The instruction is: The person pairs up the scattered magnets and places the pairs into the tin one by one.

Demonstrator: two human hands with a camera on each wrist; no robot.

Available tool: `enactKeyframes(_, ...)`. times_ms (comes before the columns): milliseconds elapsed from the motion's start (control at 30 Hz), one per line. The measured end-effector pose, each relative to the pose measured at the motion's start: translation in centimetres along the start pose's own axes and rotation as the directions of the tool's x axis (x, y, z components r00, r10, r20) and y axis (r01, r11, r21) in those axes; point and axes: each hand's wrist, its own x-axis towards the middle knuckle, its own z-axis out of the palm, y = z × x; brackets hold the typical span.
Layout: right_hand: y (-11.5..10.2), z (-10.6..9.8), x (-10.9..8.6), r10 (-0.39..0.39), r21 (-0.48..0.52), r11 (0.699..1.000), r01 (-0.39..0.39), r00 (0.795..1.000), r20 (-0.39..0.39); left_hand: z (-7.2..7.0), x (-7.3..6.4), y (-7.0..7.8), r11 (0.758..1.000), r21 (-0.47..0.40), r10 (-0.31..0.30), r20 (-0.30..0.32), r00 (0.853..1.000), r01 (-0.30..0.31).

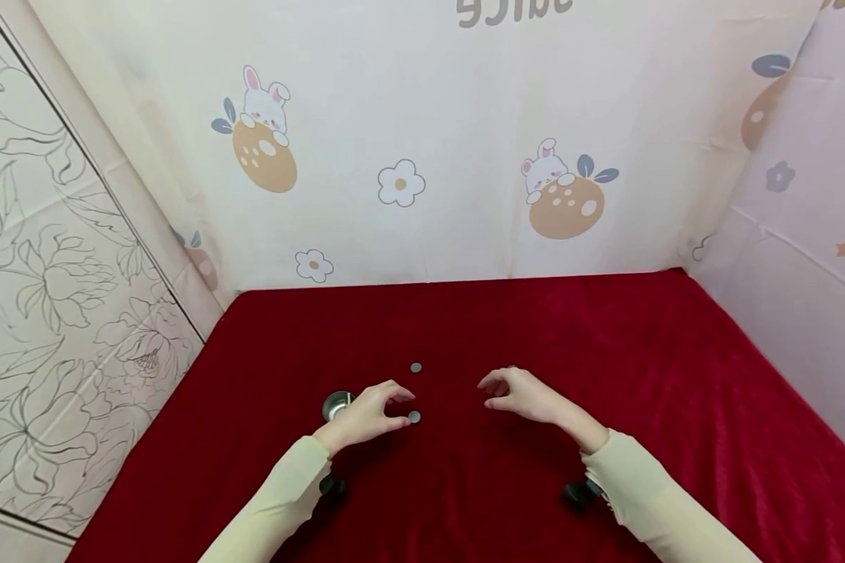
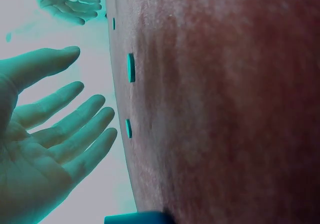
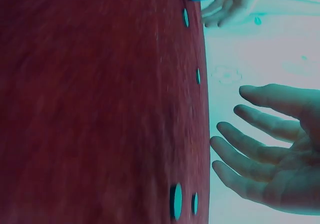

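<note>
My left hand (image 1: 369, 412) hovers low over the red cloth with fingers spread and nothing in them. Its thumb overlaps a small grey coin-like disc (image 1: 415, 417) in the head view; a second disc (image 1: 416, 367) lies farther back. A shiny metal bowl (image 1: 334, 404) stands just behind the left wrist, partly hidden by it. To the right, my right hand (image 1: 528, 395) is held above the cloth, fingers loosely bent and holding nothing. Two more discs, a larger-looking one (image 3: 177, 201) and another (image 3: 195, 203), lie near it in the right wrist view, mostly hidden by the hand in the head view.
Red velvety cloth (image 1: 458, 320) covers the table. A pale printed curtain (image 1: 465, 102) rises behind its back edge, with more patterned fabric (image 1: 810, 195) along the right and a flowered panel (image 1: 63, 258) on the left. Dark wrist-camera mounts (image 1: 583, 493) hang under the sleeves.
</note>
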Motion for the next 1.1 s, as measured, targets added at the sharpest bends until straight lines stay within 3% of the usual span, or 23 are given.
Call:
enactKeyframes(167,0.8,-1.0,-1.1,0.047,0.003,0.999,-0.047,0.999,0.022,0.3,0.4,0.1,1.000,0.003,-0.005,0.028,1.000,0.005)
enactKeyframes(467,2.1,-2.0,-2.4,0.049,-0.056,0.997,-0.046,0.998,0.049,0.8,1.1,-0.3,1.000,0.031,-0.006,0.076,0.997,0.004)
enactKeyframes(867,3.5,-1.6,-2.7,0.030,-0.068,0.997,-0.025,0.997,0.067,1.2,1.9,-0.5,0.996,0.085,-0.044,0.127,0.991,0.033)
enactKeyframes(1100,3.5,-1.4,-2.6,0.036,-0.116,0.993,-0.032,0.999,0.031,1.4,2.5,-0.6,0.995,0.098,-0.040,0.115,0.993,0.029)
